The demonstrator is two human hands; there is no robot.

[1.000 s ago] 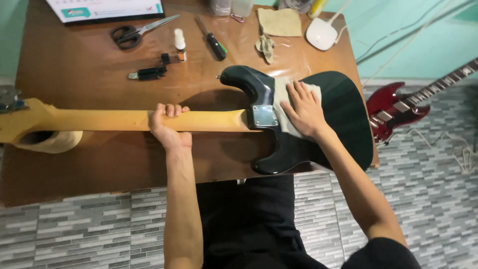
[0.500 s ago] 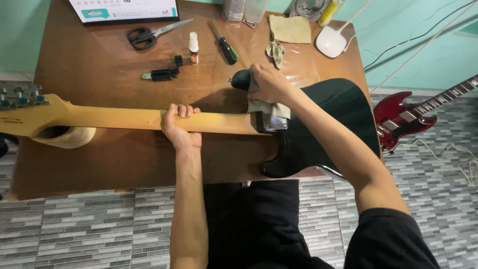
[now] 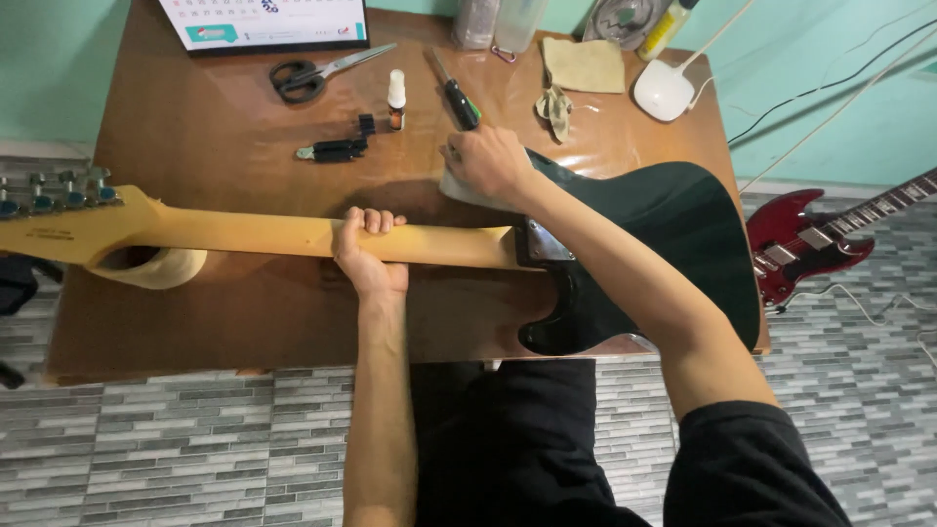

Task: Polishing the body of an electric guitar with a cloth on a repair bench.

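A black electric guitar (image 3: 673, 234) lies face down across a brown wooden table (image 3: 195, 137). Its pale wooden neck (image 3: 254, 234) runs left to the headstock (image 3: 68, 220), which rests on a roll of tape (image 3: 146, 265). My left hand (image 3: 369, 256) grips the neck from below, fingers curled over its top edge. My right hand (image 3: 488, 161) presses a white cloth (image 3: 459, 187) onto the upper horn of the guitar body, next to the metal neck plate (image 3: 542, 244).
At the back of the table lie scissors (image 3: 303, 76), a small dropper bottle (image 3: 396, 98), a black-handled screwdriver (image 3: 457, 96), a small black tool (image 3: 337, 148), a tan cloth (image 3: 584, 66) and a white lamp base (image 3: 664, 90). A red guitar (image 3: 810, 244) lies on the tiled floor at right.
My right hand has slid the white cloth from the middle of the guitar body up and left to the upper horn. My left hand stays on the neck.
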